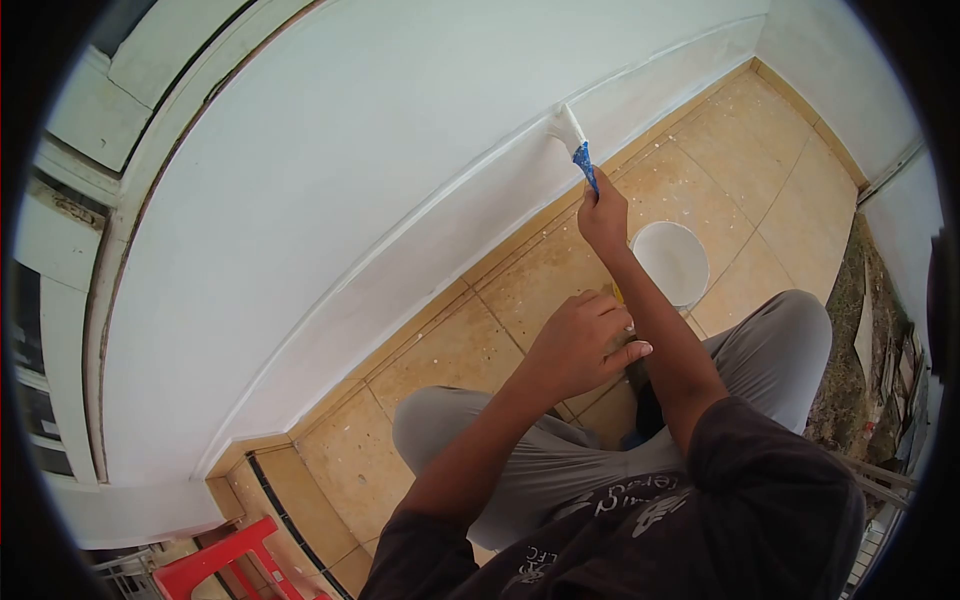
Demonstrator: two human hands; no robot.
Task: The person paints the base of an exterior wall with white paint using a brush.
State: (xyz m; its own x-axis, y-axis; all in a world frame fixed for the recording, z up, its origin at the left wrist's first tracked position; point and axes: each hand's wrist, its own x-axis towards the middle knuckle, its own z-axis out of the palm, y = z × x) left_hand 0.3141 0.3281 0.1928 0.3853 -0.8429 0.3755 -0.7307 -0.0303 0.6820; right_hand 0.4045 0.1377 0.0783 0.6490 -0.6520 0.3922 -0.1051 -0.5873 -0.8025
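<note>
Dark cloth with pale lettering, the shirt [620, 530] lies nearest, above grey trousers [768, 335] whose knees are bent and spread. That low seat seems chosen to bring the lower wall [300, 180] within easy reach. The right arm stretches forward, and the right hand [605, 218] closes around the handle of the brush [584, 165], thumb and fingers wrapped together. Probably this end grip gives reach while keeping the fingers off the wet part. The brush stands with its white tip at the wall, by the raised ridge [440, 199]; its blue part is spattered with white.

The left hand [580, 345] hangs palm down beside the right forearm, its fingers bent and close together, the thumb set apart. Whether it grips anything beneath is impossible to tell; a bit of yellow shows beyond the fingers. The round bucket [704, 262] sits on the floor just past the right forearm, likely put there for short trips with the brush. Its inside is white.

The wall looks smooth and matt, cut by the long narrow ridge. Below it, tan skirting [345, 388] meets glossy tiles [750, 150], freckled with white drops. A red plastic stool [215, 558] shows behind, at the corner.
</note>
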